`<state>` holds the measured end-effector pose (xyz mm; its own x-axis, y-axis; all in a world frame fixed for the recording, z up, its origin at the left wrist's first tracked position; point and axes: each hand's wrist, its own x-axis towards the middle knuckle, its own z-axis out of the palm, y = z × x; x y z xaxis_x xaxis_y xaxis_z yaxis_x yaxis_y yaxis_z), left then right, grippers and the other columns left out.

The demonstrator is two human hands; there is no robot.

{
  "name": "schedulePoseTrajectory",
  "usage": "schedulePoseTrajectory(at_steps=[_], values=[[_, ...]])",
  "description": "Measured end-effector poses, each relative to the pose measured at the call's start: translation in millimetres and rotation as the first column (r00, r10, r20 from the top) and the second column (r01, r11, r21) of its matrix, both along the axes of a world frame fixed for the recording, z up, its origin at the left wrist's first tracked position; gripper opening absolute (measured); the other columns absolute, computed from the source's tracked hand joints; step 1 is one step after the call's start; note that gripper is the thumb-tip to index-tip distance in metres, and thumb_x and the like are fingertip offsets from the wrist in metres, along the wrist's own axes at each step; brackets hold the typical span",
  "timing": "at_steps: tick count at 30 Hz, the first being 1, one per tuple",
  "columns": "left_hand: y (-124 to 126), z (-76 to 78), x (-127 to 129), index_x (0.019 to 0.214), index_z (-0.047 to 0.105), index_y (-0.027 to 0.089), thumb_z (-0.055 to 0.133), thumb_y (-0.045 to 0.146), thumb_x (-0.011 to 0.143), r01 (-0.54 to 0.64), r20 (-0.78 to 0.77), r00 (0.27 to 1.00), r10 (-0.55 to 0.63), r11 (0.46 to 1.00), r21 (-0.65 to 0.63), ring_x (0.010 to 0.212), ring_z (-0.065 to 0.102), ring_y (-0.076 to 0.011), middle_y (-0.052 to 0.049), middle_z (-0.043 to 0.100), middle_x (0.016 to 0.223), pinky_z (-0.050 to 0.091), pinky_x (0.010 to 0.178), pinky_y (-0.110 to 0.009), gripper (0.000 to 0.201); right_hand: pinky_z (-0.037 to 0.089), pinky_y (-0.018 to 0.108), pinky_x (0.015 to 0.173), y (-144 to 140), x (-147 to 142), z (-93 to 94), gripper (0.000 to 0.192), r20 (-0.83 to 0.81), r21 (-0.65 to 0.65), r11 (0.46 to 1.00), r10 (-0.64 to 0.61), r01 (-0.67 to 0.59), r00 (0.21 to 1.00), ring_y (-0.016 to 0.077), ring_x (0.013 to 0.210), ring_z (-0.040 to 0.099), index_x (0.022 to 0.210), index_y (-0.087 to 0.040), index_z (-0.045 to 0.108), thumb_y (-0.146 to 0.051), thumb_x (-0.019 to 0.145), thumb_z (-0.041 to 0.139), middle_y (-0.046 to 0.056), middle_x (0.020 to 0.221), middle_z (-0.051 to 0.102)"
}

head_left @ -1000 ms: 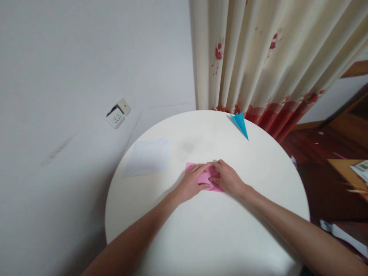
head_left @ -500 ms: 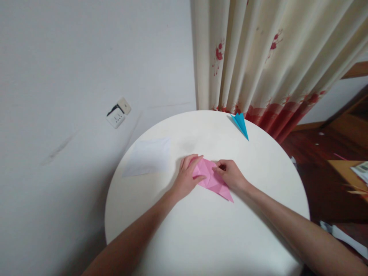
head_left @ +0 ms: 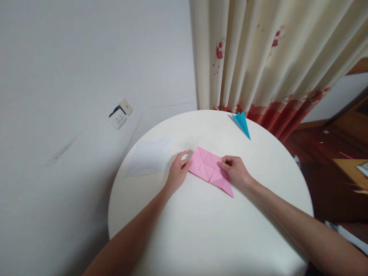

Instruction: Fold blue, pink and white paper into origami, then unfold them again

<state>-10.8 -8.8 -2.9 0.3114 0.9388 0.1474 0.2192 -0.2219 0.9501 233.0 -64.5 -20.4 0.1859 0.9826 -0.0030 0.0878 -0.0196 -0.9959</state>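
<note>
A folded pink paper [head_left: 202, 164] lies in front of me, with crease lines across it and a pointed corner at its lower right. My right hand [head_left: 235, 170] pinches its right edge between thumb and bent fingers. At the left edge, my left hand [head_left: 178, 171] has its thumb against the paper while the index finger curves out beyond it. The other left fingertips are partly hidden.
The pink paper is over a round white table [head_left: 201, 226]. A white sheet [head_left: 149, 157] lies at the left, and a blue folded paper piece [head_left: 242, 124] rests near the far edge. Behind are a wall socket [head_left: 117, 118] and a patterned curtain [head_left: 258, 69].
My left hand has slid left from on top of the pink paper to its left edge, uncovering more creases. The paper looks flatter and more spread out; my right hand keeps its pinch.
</note>
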Motion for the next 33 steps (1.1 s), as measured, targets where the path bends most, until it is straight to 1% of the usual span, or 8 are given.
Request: schedulePoseTrajectory(at_steps=[3,5,8,11,20,24,29,33], values=[[0.2,-0.7,0.9,0.115,0.063,0.018,0.058,0.035,0.092,0.002,0.008,1.0,-0.002,0.999,0.039,0.062,0.056,-0.0128,0.002,0.063,0.068,0.039,0.06,-0.021,0.029,0.027,0.025,0.048,0.5,0.0,-0.8,0.038,-0.018,0.006,1.0,-0.001,0.001,1.0,0.0101,0.051,0.041,0.067,-0.016,0.062,-0.051,0.076,0.074,-0.002,0.058,0.05],[0.5,0.6,1.2,0.107,0.068,0.017,0.057,0.034,0.093,0.005,-0.013,1.0,-0.004,0.997,0.08,0.081,0.064,-0.0165,-0.004,0.072,0.089,0.046,0.072,-0.024,0.025,0.027,0.025,0.048,1.0,-0.3,-2.2,0.038,-0.04,0.009,1.0,-0.01,0.01,0.999,0.0101,0.051,0.04,0.067,-0.016,0.062,-0.051,0.075,0.074,-0.003,0.058,0.05],[-0.3,4.0,1.6,0.111,0.072,0.017,0.054,0.031,0.094,0.012,-0.059,0.998,-0.006,0.994,0.105,0.11,0.064,-0.0216,-0.008,0.072,0.119,0.045,0.096,-0.031,0.029,0.028,0.024,0.048,1.4,-0.8,-4.7,0.037,-0.07,0.01,1.0,-0.027,0.028,0.997,0.0103,0.051,0.041,0.069,-0.017,0.064,-0.052,0.075,0.075,-0.003,0.059,0.052],[-1.9,6.7,1.6,0.118,0.071,0.016,0.053,0.032,0.095,0.013,-0.067,0.998,-0.007,0.996,0.089,0.119,0.062,-0.0228,-0.009,0.07,0.126,0.042,0.106,-0.034,0.033,0.029,0.024,0.048,2.0,-1.0,-5.6,0.037,-0.089,0.004,0.999,-0.039,0.04,0.995,0.011,0.052,0.043,0.07,-0.017,0.065,-0.052,0.074,0.076,-0.002,0.06,0.054],[-4.4,12.7,0.3,0.118,0.072,0.016,0.053,0.033,0.096,0.016,-0.054,0.998,-0.01,0.993,0.113,0.114,0.064,-0.0222,-0.009,0.071,0.122,0.045,0.1,-0.032,0.033,0.034,0.026,0.049,3.6,-2.5,-7.2,0.038,-0.163,0.001,0.998,-0.06,0.061,0.985,0.0126,0.052,0.048,0.07,-0.017,0.064,-0.053,0.071,0.079,-0.001,0.059,0.057],[-7.1,12.7,2.3,0.116,0.073,0.019,0.062,0.033,0.09,0.037,-0.102,0.994,-0.025,0.992,0.123,0.099,0.065,-0.02,-0.007,0.073,0.109,0.049,0.083,-0.028,0.032,0.035,0.026,0.05,3.4,-2.0,-9.3,0.037,-0.149,0.033,0.996,-0.082,0.088,0.985,0.0131,0.054,0.049,0.07,-0.018,0.064,-0.051,0.074,0.077,-0.001,0.061,0.057],[-9.3,12.5,5.6,0.093,0.079,0.02,0.072,0.033,0.081,0.018,-0.161,0.987,0.01,0.985,0.171,0.076,0.059,-0.015,-0.003,0.061,0.082,0.045,0.068,-0.024,0.019,0.033,0.025,0.05,0.0,-2.2,0.3,0.034,-0.049,0.072,0.994,-0.084,0.088,0.995,0.0123,0.055,0.047,0.073,-0.017,0.066,-0.049,0.078,0.075,0.0,0.063,0.058],[-7.8,18.7,3.1,0.082,0.078,0.019,0.07,0.031,0.083,0.091,-0.213,0.976,-0.044,0.971,0.221,0.086,0.061,-0.0167,-0.005,0.063,0.089,0.048,0.079,-0.026,0.015,0.032,0.025,0.051,-3.2,-3.7,9.1,0.032,0.003,0.105,0.993,-0.046,0.045,0.999,0.0119,0.055,0.046,0.072,-0.017,0.066,-0.046,0.078,0.076,-0.001,0.062,0.056]])
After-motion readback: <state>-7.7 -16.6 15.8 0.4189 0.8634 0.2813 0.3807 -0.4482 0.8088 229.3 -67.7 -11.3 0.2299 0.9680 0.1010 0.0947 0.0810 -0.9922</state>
